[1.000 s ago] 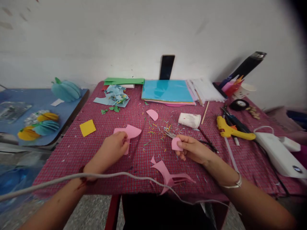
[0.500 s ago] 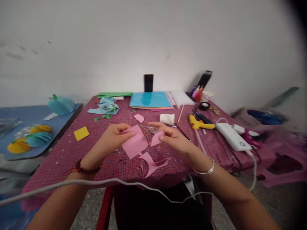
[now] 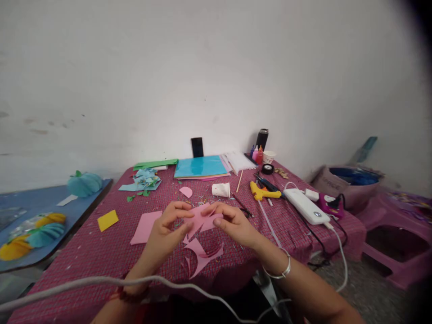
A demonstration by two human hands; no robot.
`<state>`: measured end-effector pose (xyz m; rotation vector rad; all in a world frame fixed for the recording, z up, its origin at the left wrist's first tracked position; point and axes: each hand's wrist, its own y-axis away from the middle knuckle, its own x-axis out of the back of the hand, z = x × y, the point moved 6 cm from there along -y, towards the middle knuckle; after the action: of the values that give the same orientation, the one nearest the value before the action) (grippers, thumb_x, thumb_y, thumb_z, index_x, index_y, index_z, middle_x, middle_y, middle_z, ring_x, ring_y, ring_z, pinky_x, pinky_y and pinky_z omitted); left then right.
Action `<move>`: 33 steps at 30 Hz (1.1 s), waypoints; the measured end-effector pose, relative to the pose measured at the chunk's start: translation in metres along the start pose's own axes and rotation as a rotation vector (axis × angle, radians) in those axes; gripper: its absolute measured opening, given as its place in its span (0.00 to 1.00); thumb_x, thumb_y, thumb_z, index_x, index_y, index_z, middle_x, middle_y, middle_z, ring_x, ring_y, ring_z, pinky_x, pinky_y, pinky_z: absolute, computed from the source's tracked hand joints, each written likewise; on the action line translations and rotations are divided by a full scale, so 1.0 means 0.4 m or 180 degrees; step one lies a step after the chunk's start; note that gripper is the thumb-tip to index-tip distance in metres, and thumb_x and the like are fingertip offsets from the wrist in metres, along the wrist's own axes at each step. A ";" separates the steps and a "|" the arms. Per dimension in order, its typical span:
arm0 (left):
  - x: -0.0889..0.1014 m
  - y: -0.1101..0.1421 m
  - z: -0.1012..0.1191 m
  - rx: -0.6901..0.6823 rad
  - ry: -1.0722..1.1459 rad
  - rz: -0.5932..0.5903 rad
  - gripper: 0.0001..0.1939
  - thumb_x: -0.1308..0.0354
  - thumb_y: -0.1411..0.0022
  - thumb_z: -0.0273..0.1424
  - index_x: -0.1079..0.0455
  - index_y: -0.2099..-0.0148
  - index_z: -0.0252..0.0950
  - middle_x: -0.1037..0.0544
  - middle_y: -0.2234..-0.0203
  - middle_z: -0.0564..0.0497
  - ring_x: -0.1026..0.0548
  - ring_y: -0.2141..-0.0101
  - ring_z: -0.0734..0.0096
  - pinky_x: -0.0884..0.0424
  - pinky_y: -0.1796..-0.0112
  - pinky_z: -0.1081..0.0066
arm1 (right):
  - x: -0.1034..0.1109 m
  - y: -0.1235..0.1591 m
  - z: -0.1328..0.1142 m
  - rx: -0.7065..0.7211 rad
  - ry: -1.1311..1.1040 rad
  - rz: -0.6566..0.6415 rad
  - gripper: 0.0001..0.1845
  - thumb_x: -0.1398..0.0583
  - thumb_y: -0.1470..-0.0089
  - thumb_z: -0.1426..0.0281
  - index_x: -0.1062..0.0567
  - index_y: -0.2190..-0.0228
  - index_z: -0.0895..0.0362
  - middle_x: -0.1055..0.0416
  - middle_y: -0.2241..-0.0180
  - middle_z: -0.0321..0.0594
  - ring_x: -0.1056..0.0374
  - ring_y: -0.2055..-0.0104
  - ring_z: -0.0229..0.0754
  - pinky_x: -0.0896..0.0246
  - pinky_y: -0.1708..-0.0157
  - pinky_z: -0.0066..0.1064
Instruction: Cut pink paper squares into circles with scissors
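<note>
My forearms (image 3: 303,284) slant inward from both sides; my left hand (image 3: 169,226) and right hand (image 3: 238,225) face each other, near but apart, fingers (image 3: 178,205) bent over thumbs (image 3: 223,226).

A silver bangle (image 3: 287,271) circles the right wrist (image 3: 272,255) and a reddish bracelet (image 3: 125,294) the left wrist (image 3: 133,275).

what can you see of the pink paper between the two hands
The pink paper is plain, thin and flat-looking, like craft paper, with cut edges. The right hand pinches it and the left hand touches its other side, above the checked tablecloth. Fingers cover parts of it, so its full outline, and whether it is one piece or several, can't be told.
</note>
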<state>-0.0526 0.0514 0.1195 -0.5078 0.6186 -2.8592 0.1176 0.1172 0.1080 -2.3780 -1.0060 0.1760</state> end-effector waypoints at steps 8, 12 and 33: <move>0.010 0.090 -0.030 -0.0043 0.0254 0.1002 0.22 0.40 0.43 0.30 0.31 0.46 0.48 0.28 0.59 0.48 0.28 0.58 0.63 0.32 0.55 0.63 | -0.003 0.029 -0.082 0.0929 0.1046 -0.0047 0.04 0.45 0.40 0.72 0.31 0.67 0.55 0.29 0.53 0.49 0.33 0.51 0.44 0.38 0.51 0.39; -0.015 0.105 -0.042 -0.0026 0.0613 0.0511 0.28 0.33 0.52 0.26 0.28 0.47 0.48 0.23 0.60 0.47 0.24 0.61 0.60 0.29 0.61 0.65 | -0.019 0.040 -0.107 0.1080 0.1320 -0.0380 0.06 0.45 0.43 0.78 0.30 0.66 0.56 0.31 0.51 0.51 0.34 0.49 0.44 0.37 0.51 0.38; -0.026 0.114 -0.055 0.0668 0.1170 0.1396 0.17 0.34 0.52 0.30 0.26 0.57 0.43 0.22 0.62 0.50 0.24 0.61 0.63 0.28 0.62 0.67 | -0.047 0.058 -0.064 0.0870 0.0963 0.0659 0.04 0.44 0.42 0.74 0.30 0.68 0.54 0.26 0.60 0.45 0.29 0.58 0.43 0.33 0.58 0.38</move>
<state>-0.0468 0.0208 0.0781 0.1748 0.4078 -2.5579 0.1271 0.0797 0.1156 -2.1707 -0.5566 0.0246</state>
